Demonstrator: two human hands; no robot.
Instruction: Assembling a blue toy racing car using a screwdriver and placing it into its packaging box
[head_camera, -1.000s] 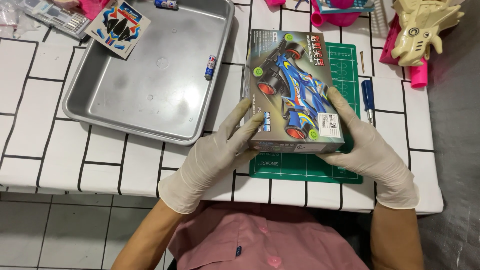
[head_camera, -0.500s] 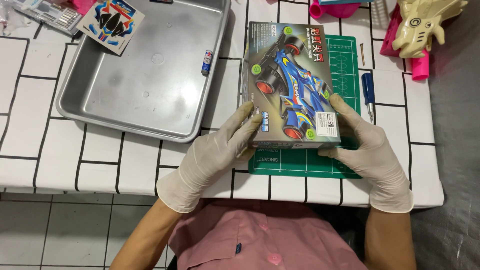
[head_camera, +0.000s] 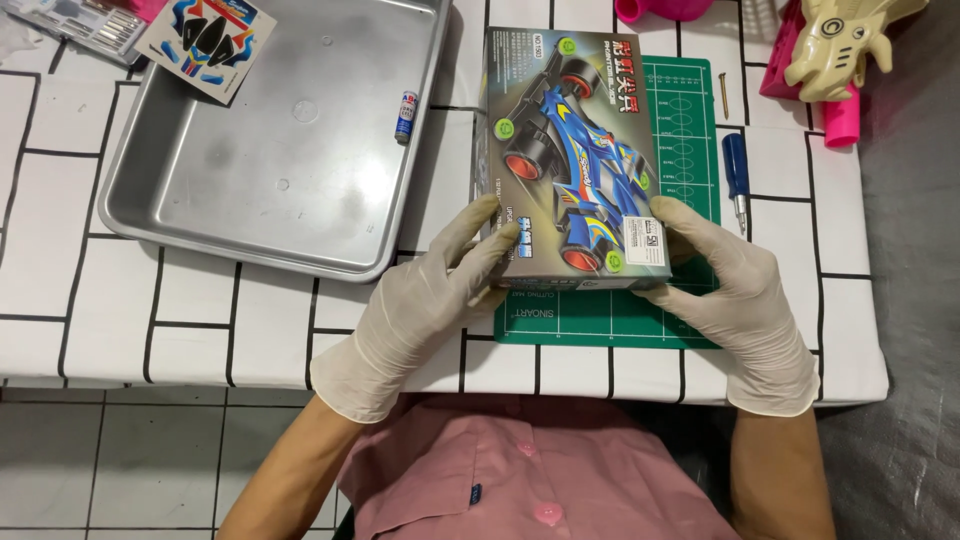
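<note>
You are gripping the toy car box (head_camera: 575, 160) with your left hand (head_camera: 420, 300) and right hand (head_camera: 735, 295) closed on its near corners. With slick gloves, it could slip onto the green mat (head_camera: 690, 120).

A table (head_camera: 150, 330) stood covered in a white cloth printed with a black grid of brick-like lines, its near edge hanging a little over the front. Below it, on the left, lay a floor of pale grey tiles (head_camera: 120, 470) with darker joints, while on the right a grey, rough-textured surface (head_camera: 910, 300) ran alongside the table and down past its corner. The light was even and bright from above, glinting softly and throwing only short, faint shadows.
</note>
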